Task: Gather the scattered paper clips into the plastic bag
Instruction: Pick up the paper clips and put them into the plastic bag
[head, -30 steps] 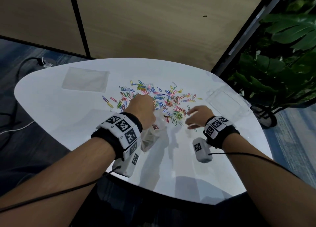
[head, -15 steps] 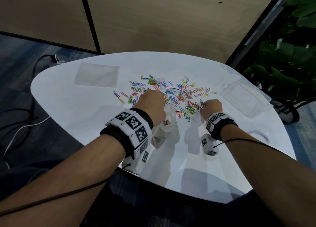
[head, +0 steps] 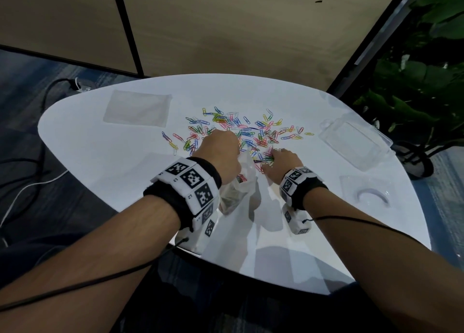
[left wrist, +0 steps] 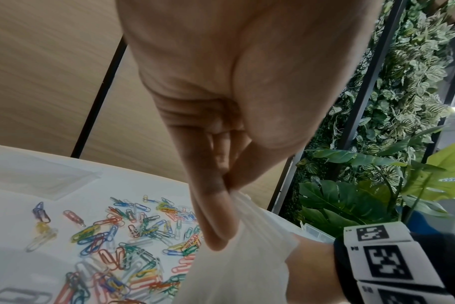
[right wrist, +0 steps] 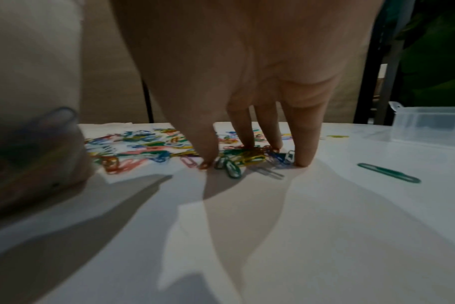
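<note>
The left hand (head: 221,154) pinches the plastic bag (head: 238,184) at its rim, above the tabletop (head: 100,157). The right hand (head: 282,163) has its fingers (right wrist: 307,144) spread down around some paper clips (head: 241,131), holding none.

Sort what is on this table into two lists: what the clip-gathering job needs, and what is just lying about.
Job:
- scattered coloured paper clips
- clear plastic bag, pinched by the left hand
- right hand, fingertips down on the clips

Lying about:
- clear rectangular plastic box
- flat clear sleeve
- clear lid
- green plant
</note>
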{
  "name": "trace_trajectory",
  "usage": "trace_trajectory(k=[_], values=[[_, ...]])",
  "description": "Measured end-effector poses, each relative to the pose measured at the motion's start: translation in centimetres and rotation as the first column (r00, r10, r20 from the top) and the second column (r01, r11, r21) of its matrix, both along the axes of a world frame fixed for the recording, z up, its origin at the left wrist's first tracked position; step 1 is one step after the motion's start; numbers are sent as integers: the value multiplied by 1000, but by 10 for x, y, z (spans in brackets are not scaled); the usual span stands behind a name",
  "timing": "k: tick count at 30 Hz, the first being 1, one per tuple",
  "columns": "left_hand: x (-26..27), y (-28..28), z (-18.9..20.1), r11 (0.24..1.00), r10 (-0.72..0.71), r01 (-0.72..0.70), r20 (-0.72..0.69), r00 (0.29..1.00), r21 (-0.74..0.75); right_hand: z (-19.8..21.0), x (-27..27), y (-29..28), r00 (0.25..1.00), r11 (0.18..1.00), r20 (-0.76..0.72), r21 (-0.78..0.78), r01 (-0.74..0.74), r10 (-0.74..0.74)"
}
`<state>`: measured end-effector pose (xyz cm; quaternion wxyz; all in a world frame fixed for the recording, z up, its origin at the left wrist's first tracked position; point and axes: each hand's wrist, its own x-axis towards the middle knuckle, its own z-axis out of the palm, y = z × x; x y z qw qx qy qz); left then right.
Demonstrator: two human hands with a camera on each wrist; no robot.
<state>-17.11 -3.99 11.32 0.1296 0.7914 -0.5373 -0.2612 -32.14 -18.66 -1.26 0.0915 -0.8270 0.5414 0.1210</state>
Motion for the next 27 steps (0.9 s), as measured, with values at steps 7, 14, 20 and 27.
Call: trace_trajectory(k=[7,14,20,27], values=[[1,5,2,1000,-3,3,9,1000,-6,16,10,15,981,976,-104,-124,-178,166],[2,3,3,1000,-11,11,24,1000,0,13,-9,-27,903,960,327,123,251,-278],[0,0,6,1000,-12,12,8,1000,14,59,-26,-26,199,449,429,891,67,-881],[-5,1,12,1000,15,-16,-35,999,-2,117,8,45,460,395,419,906,-153,-783]])
